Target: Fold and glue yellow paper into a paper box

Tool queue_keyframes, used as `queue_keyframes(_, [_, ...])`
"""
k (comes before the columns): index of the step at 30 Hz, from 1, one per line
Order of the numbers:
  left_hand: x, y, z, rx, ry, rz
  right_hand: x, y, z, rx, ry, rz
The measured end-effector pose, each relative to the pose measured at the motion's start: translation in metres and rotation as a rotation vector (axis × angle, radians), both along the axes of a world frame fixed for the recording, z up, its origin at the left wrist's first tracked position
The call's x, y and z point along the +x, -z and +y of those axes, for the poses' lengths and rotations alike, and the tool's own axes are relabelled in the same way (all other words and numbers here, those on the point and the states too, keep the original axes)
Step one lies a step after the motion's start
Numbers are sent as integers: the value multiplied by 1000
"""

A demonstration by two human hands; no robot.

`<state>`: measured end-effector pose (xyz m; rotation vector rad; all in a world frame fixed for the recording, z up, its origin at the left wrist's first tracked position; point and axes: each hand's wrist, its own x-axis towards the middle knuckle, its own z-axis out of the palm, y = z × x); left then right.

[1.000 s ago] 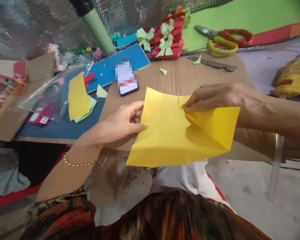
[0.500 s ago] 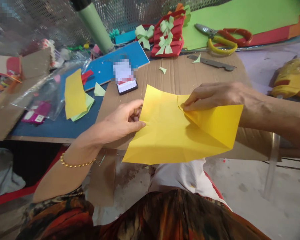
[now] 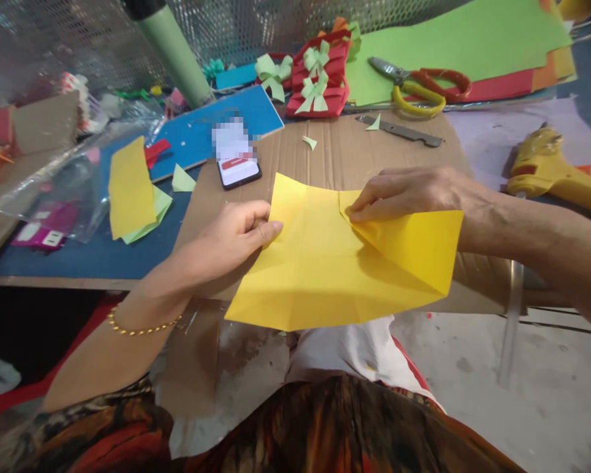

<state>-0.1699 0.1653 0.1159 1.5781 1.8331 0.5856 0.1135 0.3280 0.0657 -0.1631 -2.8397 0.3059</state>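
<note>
A creased sheet of yellow paper (image 3: pixel 305 263) spans the space between my hands, its near edge reaching past the cardboard's front edge. My left hand (image 3: pixel 236 233) grips its left edge, the thumb on top and the other fingers partly hidden behind. On the other side my right hand (image 3: pixel 404 194) pinches the far edge, where the right part is folded over into a slanting flap. The fingertips of that hand press at the fold's top, close to a short vertical crease or slit.
Beneath lies a cardboard sheet (image 3: pixel 270 157) bearing a phone (image 3: pixel 239 172), a cutter blade (image 3: pixel 408 133) and green scraps. Scissors (image 3: pixel 418 89) rest on green paper (image 3: pixel 453 46). A yellow glue gun (image 3: pixel 536 164) is at right. Red folded pieces with green bows (image 3: pixel 320 82) stand behind.
The whole scene has shifted slightly left as the camera turned. My left thumb lies a little flatter on the yellow paper's edge; both hands keep their hold and the fold looks the same.
</note>
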Motion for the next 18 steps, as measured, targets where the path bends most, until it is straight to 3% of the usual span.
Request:
queue_keyframes(3, [5, 0, 2, 24, 7, 94, 2, -5, 0, 18, -24, 24])
queue_keyframes(10, [6, 8, -2, 155, -21, 100, 19, -14, -11, 185, -138, 142])
queue_keyframes(14, [4, 9, 0, 210, -49, 118, 29, -10, -22, 251, -117, 174])
queue_keyframes(18, [4, 8, 5, 225, -45, 100, 33, -19, -35, 293, -117, 119])
